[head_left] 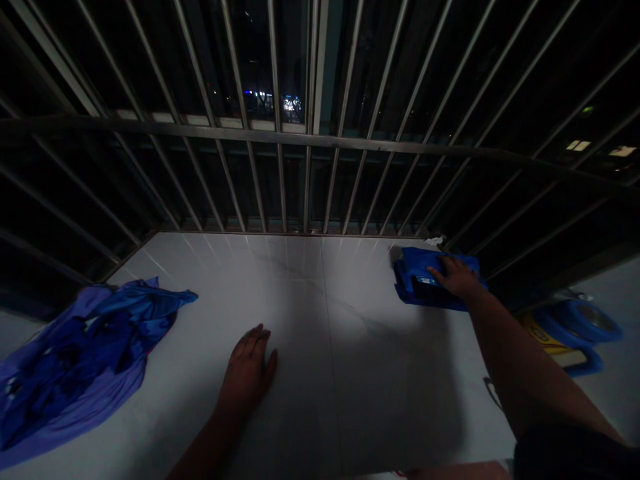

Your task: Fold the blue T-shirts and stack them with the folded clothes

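Crumpled blue shiny garment, lower left of frame, on white tile floor below steel window bars. Folded blue cloth, upper right of floor, under right hand, spread flat on top. Left hand flat on tile, lower centre, well apart from right hand, neither clamped.

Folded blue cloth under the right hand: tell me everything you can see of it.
The folded blue cloth looks like a glossy synthetic fabric, folded into a rough rectangle with uneven edges. A dark patch shows on top, but any detail there is too dim to read. It lies flat on the pale tiled surface, near the bars. The right hand rests on it, fingers extended across its top.
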Demonstrator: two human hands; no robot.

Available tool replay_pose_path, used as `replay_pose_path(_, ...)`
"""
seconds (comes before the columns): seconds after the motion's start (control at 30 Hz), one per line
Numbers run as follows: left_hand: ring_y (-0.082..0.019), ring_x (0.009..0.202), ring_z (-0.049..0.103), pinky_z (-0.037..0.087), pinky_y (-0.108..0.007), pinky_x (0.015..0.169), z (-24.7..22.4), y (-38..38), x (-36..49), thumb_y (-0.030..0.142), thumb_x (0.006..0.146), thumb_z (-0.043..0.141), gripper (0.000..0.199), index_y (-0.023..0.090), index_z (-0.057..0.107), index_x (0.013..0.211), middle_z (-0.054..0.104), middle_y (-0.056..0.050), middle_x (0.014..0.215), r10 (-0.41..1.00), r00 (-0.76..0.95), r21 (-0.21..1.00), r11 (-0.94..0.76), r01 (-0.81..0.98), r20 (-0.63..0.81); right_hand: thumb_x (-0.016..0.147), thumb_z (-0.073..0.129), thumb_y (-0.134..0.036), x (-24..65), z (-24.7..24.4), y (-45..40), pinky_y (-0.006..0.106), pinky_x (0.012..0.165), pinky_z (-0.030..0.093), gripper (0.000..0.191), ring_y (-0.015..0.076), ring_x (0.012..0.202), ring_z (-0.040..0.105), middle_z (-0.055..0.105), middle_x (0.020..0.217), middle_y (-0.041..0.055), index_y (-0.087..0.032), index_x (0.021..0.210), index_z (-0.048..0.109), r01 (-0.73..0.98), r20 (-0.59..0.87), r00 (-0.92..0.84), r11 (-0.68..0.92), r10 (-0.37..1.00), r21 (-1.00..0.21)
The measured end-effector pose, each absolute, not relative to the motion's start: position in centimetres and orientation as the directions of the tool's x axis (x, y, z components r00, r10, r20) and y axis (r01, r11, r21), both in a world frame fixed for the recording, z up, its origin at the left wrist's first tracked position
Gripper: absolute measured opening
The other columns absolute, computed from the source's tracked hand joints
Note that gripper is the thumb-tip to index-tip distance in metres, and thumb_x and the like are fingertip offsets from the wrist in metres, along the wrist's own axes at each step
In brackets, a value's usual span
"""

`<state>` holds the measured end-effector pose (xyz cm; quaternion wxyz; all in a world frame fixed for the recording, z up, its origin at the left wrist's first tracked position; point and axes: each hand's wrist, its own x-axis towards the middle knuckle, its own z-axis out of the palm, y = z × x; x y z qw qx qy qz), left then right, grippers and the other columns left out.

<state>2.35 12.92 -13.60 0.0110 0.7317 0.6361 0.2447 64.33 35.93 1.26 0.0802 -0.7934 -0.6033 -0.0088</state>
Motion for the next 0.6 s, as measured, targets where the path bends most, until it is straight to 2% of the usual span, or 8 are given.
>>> replay_pose_path(0.07, -0.038, 0.145, 0.064, 0.053, -0.062, 0.124, -13.6, 12.9, 2.4, 0.046, 0.108, 0.056, 0.05, 0.017, 0.073, 0.144, 0.068, -0.018, 0.157, 0.936, 0.066, 0.333, -0.188, 0.924, 0.345, 0.107, 0.051, -0.064, 64.5, 0.3, 36.1, 0.081, 0.126, 0.031, 0.073, 0.0498, 0.16, 0.039, 0.042, 0.177, 0.0232, -0.022, 0.167, 0.052, 0.91, 0.095, 0.385, -0.36, 0.918, -0.204)
replay_pose_path(0.1, -0.038, 0.145, 0.064, 0.053, -0.062, 0.124, -13.6, 12.9, 2.4, 0.046, 0.108, 0.056, 0.049, 0.018, 0.073, 0.144, 0.068, -0.018, 0.157, 0.936, 0.065, 0.336, -0.188, 0.923, 0.345, 0.107, 0.048, -0.065, 64.8, -0.1, 36.2, 0.084, 0.125, 0.029, 0.075, 0.0516, 0.161, 0.037, 0.039, 0.178, 0.0252, -0.021, 0.168, 0.05, 0.866, 0.09, 0.461, -0.425, 0.883, -0.262)
replay_pose_path(0.17, -0.038, 0.145, 0.065, 0.054, -0.062, 0.124, -13.6, 12.9, 2.3, 0.046, 0.107, 0.057, 0.049, 0.018, 0.073, 0.144, 0.069, -0.017, 0.157, 0.934, 0.068, 0.339, -0.194, 0.921, 0.35, 0.108, 0.043, -0.066, 65.7, -0.7, 36.4, 0.085, 0.125, 0.028, 0.079, 0.0534, 0.161, 0.036, 0.037, 0.177, 0.0292, -0.018, 0.171, 0.048, 0.783, 0.079, 0.572, -0.515, 0.816, -0.35)
replay_pose_path(0.23, -0.038, 0.145, 0.065, 0.054, -0.061, 0.124, -13.6, 12.9, 2.3, 0.046, 0.108, 0.057, 0.049, 0.018, 0.073, 0.145, 0.069, -0.017, 0.157, 0.932, 0.075, 0.335, -0.201, 0.921, 0.353, 0.109, 0.04, -0.064, 66.5, -1.1, 36.6, 0.084, 0.126, 0.026, 0.079, 0.0528, 0.163, 0.034, 0.036, 0.177, 0.0304, -0.018, 0.172, 0.045, 0.741, 0.044, 0.609, -0.548, 0.792, -0.389)
replay_pose_path(0.33, -0.038, 0.145, 0.064, 0.053, -0.061, 0.124, -13.6, 12.9, 2.3, 0.046, 0.108, 0.056, 0.05, 0.016, 0.073, 0.145, 0.068, -0.019, 0.157, 0.933, 0.078, 0.326, -0.2, 0.924, 0.35, 0.113, 0.038, -0.058, 67.3, -1.4, 36.5, 0.075, 0.132, 0.025, 0.071, 0.0466, 0.166, 0.032, 0.036, 0.177, 0.0298, -0.019, 0.172, 0.047, 0.744, 0.008, 0.59, -0.539, 0.808, -0.396)
replay_pose_path(0.43, -0.038, 0.147, 0.063, 0.052, -0.062, 0.125, -13.2, 12.8, 2.6, 0.045, 0.108, 0.057, 0.05, 0.017, 0.072, 0.146, 0.068, -0.018, 0.157, 0.938, 0.06, 0.344, -0.183, 0.921, 0.34, 0.114, 0.037, -0.049, 67.2, -1.0, 35.9, 0.065, 0.132, 0.031, 0.066, 0.0417, 0.168, 0.033, 0.037, 0.177, 0.0317, -0.018, 0.171, 0.049, 0.748, -0.006, 0.58, -0.535, 0.815, -0.393)
replay_pose_path(0.53, -0.037, 0.148, 0.062, 0.051, -0.062, 0.126, -12.5, 12.6, 3.1, 0.043, 0.108, 0.056, 0.049, 0.017, 0.071, 0.147, 0.067, -0.019, 0.158, 0.943, 0.049, 0.372, -0.177, 0.911, 0.329, 0.112, 0.039, -0.049, 66.3, 0.1, 35.3, 0.075, 0.126, 0.03, 0.068, 0.045, 0.171, 0.025, 0.034, 0.178, 0.0327, -0.02, 0.172, 0.047, 0.744, -0.014, 0.588, -0.548, 0.809, -0.383)
replay_pose_path(0.6, -0.037, 0.148, 0.062, 0.051, -0.062, 0.126, -12.1, 12.4, 3.3, 0.042, 0.108, 0.057, 0.049, 0.016, 0.071, 0.148, 0.067, -0.019, 0.158, 0.945, 0.043, 0.382, -0.172, 0.908, 0.325, 0.109, 0.041, -0.054, 65.3, 0.6, 34.9, 0.083, 0.123, 0.025, 0.071, 0.0451, 0.173, 0.015, 0.028, 0.182, 0.0289, -0.026, 0.174, 0.045, 0.776, 0.035, 0.574, -0.53, 0.818, -0.341)
